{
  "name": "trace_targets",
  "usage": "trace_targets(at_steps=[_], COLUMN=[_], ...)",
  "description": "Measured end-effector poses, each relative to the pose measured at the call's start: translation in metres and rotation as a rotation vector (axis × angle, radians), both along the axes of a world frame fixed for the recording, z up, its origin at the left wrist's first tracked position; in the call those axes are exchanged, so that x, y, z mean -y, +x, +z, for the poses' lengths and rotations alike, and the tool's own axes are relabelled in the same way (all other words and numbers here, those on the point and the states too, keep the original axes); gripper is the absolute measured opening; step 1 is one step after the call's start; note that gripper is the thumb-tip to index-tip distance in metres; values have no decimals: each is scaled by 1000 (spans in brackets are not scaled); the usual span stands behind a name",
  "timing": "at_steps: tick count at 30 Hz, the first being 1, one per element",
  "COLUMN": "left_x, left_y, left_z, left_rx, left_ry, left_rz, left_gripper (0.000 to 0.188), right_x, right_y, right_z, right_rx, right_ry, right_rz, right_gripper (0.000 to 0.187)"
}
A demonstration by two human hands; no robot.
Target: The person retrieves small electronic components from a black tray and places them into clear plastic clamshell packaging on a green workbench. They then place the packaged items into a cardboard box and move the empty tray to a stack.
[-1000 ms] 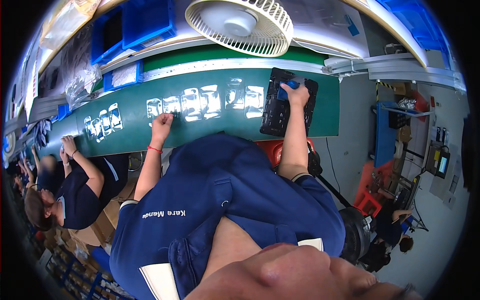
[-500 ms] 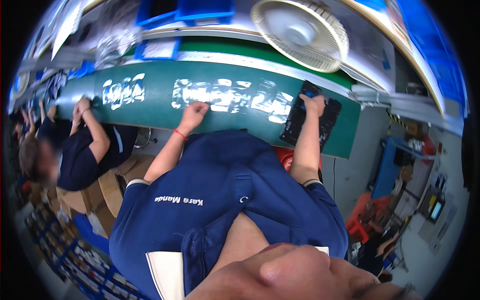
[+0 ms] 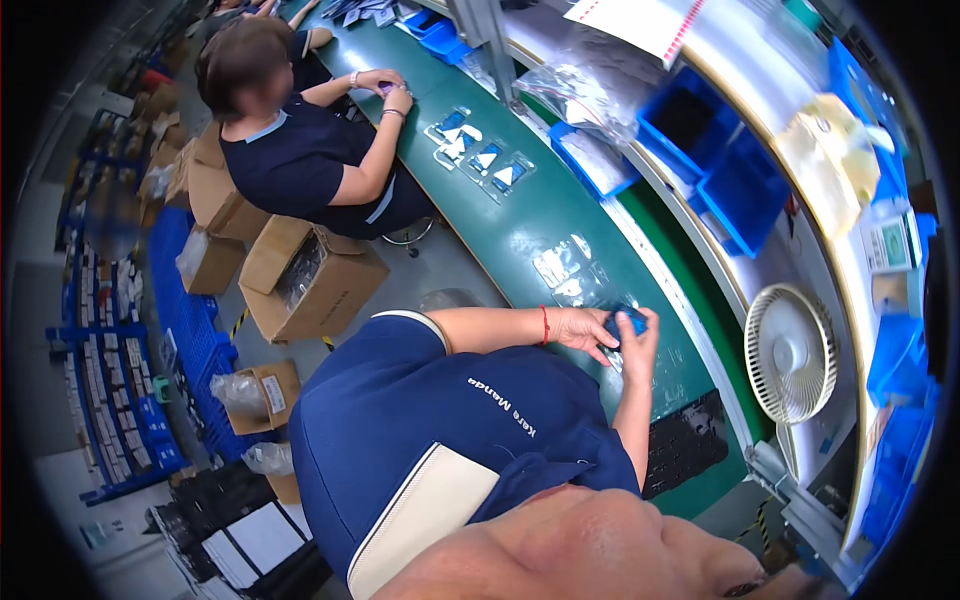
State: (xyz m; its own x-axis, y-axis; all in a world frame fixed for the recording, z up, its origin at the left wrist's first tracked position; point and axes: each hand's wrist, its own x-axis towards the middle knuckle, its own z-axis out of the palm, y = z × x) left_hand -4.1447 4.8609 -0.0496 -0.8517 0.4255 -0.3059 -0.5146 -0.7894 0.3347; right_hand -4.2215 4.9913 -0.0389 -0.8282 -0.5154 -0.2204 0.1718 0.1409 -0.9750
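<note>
In front of my chest, above the green bench [image 3: 470,220], my two hands meet around a small dark blue piece [image 3: 627,322]. Its exact kind is too small to make out. My right hand [image 3: 640,350] pinches it from the right. My left hand [image 3: 580,328], with a red cord on its wrist, has its fingers at the piece's left side. Clear plastic pieces [image 3: 565,268] lie on the bench just beyond my hands. A black compartmented tray [image 3: 690,440] rests by my right forearm and is partly hidden by it.
A co-worker [image 3: 300,150] sits at my left, handling a small purple thing. Clear packs [image 3: 480,155] with blue and white parts lie between us. Blue bins [image 3: 715,160] and a cream fan [image 3: 790,352] stand along the back shelf. Cardboard boxes [image 3: 310,280] stand behind on the floor.
My right hand has left the black tray, and a dark blue piece is now in it. My left hand has come over to meet it. The view has turned leftward.
</note>
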Motion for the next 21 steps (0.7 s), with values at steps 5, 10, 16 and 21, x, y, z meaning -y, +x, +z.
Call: trace_targets(at_steps=[5,10,16,21], left_x=[47,69,106,143], left_y=[32,59,86,107], left_z=[-33,-37,-63,-69], left_rx=[131,177,236,214], left_ry=[-120,-151,-78,-160], left_rz=[110,249,436,534], left_gripper=[41,32,30,35], right_x=[45,77,107,140], right_y=[10,24,12,-19], right_z=[-11,-18,-29,-74], right_rx=[-210,7,6,-213], right_ry=[201,53,71,415], right_rz=[238,351,308,187], right_gripper=[33,45,37,37])
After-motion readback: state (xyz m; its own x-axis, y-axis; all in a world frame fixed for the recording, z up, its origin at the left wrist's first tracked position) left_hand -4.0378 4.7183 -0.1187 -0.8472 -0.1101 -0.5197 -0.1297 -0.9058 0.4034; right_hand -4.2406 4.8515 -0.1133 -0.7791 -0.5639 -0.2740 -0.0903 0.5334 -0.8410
